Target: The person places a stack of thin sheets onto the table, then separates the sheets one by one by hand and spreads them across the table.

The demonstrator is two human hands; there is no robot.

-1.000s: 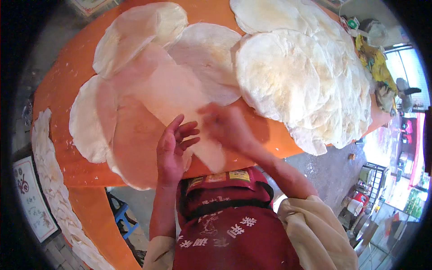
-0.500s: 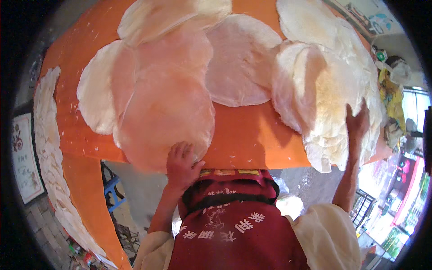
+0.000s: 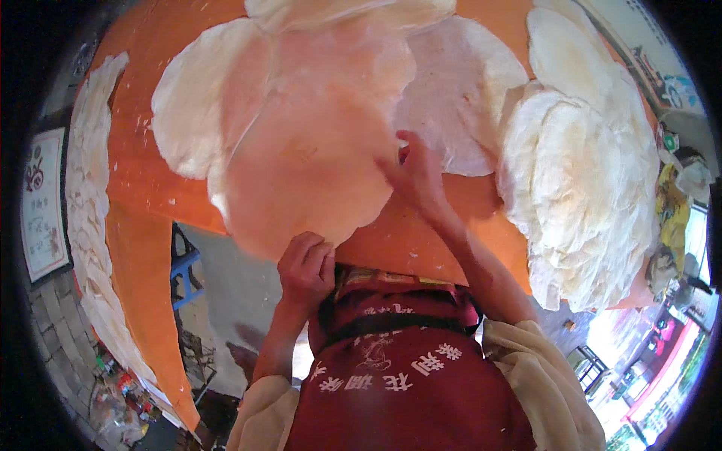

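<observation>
A large, thin, pale round sheet [image 3: 308, 165], see-through enough to look pinkish-orange, lies over other sheets near the orange table's front edge. My left hand [image 3: 307, 267] has its fingers curled closed on the sheet's near edge. Above the same sheet's right edge is my right hand [image 3: 420, 171], thumb and fingers apart, with nothing visible in it. Just beyond that hand lies another thin round sheet [image 3: 444, 98]. What exactly the sheets are made of cannot be told.
A thick stack of pale sheets [image 3: 575, 188] stands on the right of the orange table [image 3: 398, 248]. Overlapping folded sheets [image 3: 84, 203] line the left edge. A blue stool [image 3: 184, 278] is below the table, and yellow cloth or bags [image 3: 669, 210] hang at the far right.
My right hand has left the stack and moved left to the front sheet's edge. My left hand's fingers have gone from lying flat to curled on its near edge. The view has shifted.
</observation>
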